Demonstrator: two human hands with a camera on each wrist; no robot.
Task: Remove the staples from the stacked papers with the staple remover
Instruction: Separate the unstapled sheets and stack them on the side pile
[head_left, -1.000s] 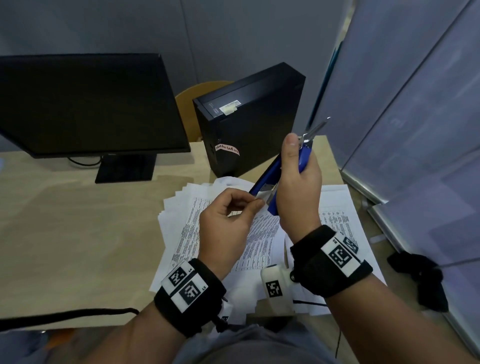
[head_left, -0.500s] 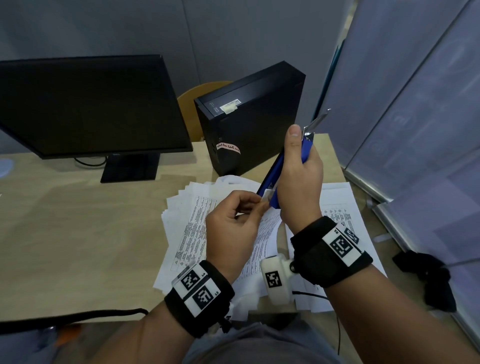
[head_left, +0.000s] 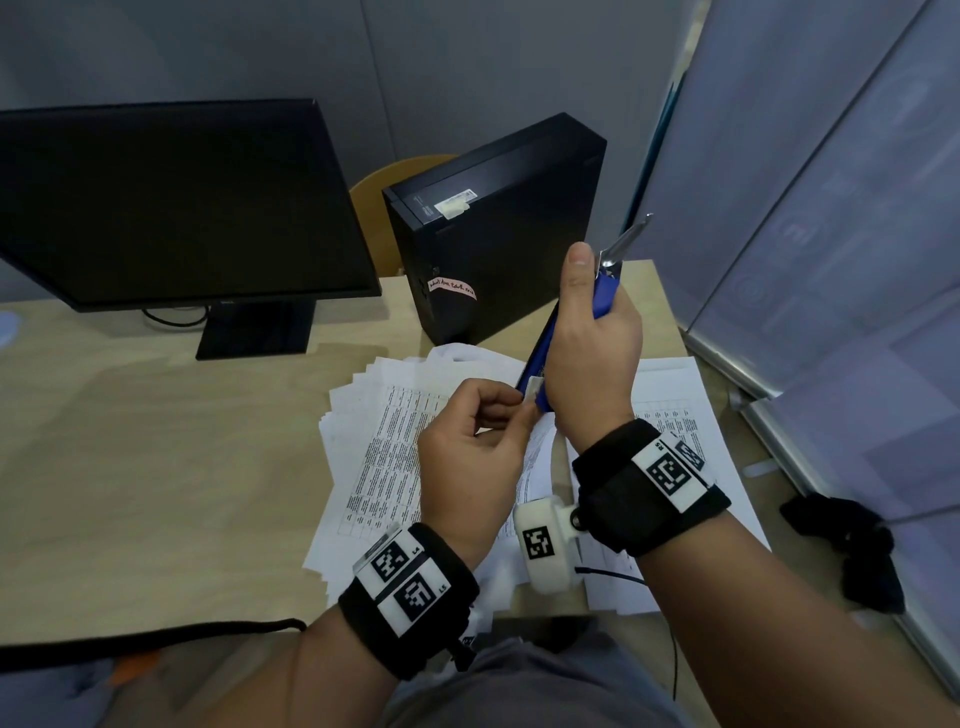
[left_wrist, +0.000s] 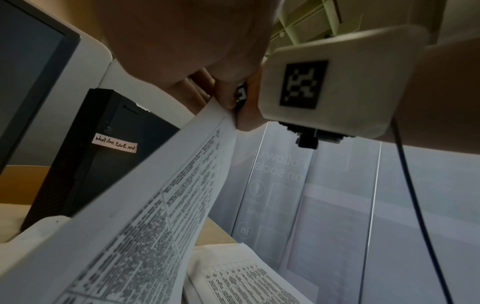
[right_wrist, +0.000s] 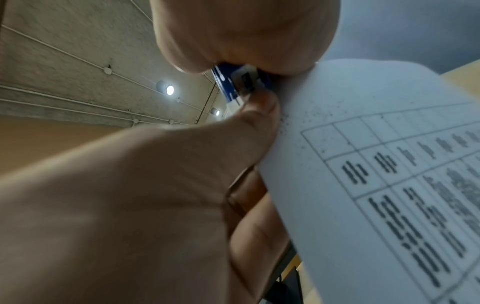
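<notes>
The left grip (head_left: 475, 447) pinches the corner of a printed sheet (left_wrist: 145, 216) lifted at lower centre of the head view, while the right grip (head_left: 589, 358) is wrapped round the blue staple remover (head_left: 605, 299), its lower end meeting that corner. Just beyond, the stacked papers (head_left: 374, 457) lie fanned mid-frame on the desk (head_left: 156, 441). A hard sideways pull could tear the corner, or the staple could slip free.

Both forearms are bare. The left wrist (head_left: 410, 597) at lower centre wears a black strap with two white square-coded tags marked L4 and L5. The right wrist (head_left: 649, 488) wears a like strap, its tag marked R5. A white camera box (head_left: 545, 545) with a coded tag hangs beneath it, trailing a thin black cable (head_left: 613, 574).
</notes>
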